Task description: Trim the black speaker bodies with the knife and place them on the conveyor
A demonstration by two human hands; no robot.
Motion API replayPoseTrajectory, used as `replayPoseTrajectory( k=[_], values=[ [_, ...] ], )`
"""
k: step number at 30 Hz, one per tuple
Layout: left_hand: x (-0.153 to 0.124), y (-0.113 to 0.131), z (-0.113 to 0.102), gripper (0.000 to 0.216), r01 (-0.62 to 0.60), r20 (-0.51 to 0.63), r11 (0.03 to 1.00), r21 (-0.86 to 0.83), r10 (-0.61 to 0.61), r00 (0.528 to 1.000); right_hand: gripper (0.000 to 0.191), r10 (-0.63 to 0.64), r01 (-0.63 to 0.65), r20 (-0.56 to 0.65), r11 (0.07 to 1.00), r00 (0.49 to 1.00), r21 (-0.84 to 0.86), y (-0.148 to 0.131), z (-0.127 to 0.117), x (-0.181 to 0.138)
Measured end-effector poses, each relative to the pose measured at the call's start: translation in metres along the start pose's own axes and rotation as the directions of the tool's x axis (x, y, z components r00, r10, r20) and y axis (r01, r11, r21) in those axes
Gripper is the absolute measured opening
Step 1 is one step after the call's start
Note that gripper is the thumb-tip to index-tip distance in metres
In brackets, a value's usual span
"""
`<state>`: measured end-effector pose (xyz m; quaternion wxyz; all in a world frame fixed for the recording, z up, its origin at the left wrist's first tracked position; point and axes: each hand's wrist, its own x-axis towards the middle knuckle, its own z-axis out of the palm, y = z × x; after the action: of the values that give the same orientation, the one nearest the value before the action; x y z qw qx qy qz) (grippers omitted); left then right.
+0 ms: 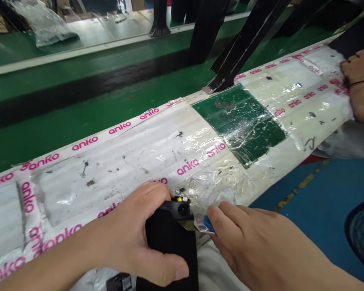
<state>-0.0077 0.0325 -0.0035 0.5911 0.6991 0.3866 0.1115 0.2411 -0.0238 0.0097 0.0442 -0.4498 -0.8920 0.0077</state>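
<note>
A black, box-shaped plastic case (171,252) stands at the near edge of the table. Its top end has a round hole, with small yellow and white connector-like pieces (182,199) beside it. My left hand (139,234) wraps round this case, thumb across its front face and fingers over the upper end. Closed in my right hand (242,238) is what looks like a utility knife (202,226), with blue showing at the fingers. Its flat blade lies against the case's upper edge, just below the hole. Most of the knife's handle is hidden by my fingers.
The long table (115,161) is covered with white sheeting and pink-lettered tape, around a bare green patch (242,121). Black metal posts (239,48) rise behind it. Another person's hand (362,85) rests at the far right. A black-rimmed mesh item (362,234) stands lower right.
</note>
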Motion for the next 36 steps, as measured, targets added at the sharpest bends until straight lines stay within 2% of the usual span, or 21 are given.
replayPoseTrajectory(
  k=[6, 11, 17, 24, 29, 33, 36],
  values=[
    [0.003, 0.000, 0.001, 0.048, 0.015, 0.030, 1.000, -0.025, -0.014, 0.999, 0.021, -0.007, 0.010, -0.014, 0.982, 1.000, 0.189, 0.002, 0.018, 0.001],
    [0.003, 0.004, 0.004, 0.051, 0.018, -0.009, 1.000, 0.023, -0.018, 1.000, 0.019, 0.005, -0.014, 0.041, 0.972, 0.999, 0.235, 0.003, 0.009, -0.006],
    [0.000, 0.001, 0.003, 0.056, 0.007, -0.002, 1.000, 0.008, -0.007, 1.000, 0.017, 0.005, 0.000, -0.031, 0.988, 1.000, 0.152, 0.002, -0.004, -0.010],
    [0.003, 0.003, 0.002, 0.058, 0.021, -0.001, 1.000, 0.003, -0.021, 1.000, 0.015, -0.014, 0.012, 0.029, 0.997, 0.999, 0.078, -0.002, -0.003, -0.005],
    [0.003, 0.003, 0.002, 0.056, 0.019, 0.000, 1.000, 0.008, -0.019, 1.000, 0.023, -0.007, 0.005, 0.044, 0.999, 0.999, 0.038, 0.000, -0.006, -0.004],
    [0.003, 0.003, -0.001, 0.056, 0.011, 0.012, 1.000, -0.002, -0.011, 1.000, 0.027, -0.009, 0.004, 0.080, 0.998, 0.997, 0.066, 0.006, -0.001, -0.003],
    [0.004, 0.004, -0.003, 0.053, -0.002, 0.031, 1.000, 0.007, 0.002, 1.000, 0.023, -0.017, 0.005, 0.094, 0.992, 0.995, 0.129, 0.009, 0.011, -0.003]
  ],
)
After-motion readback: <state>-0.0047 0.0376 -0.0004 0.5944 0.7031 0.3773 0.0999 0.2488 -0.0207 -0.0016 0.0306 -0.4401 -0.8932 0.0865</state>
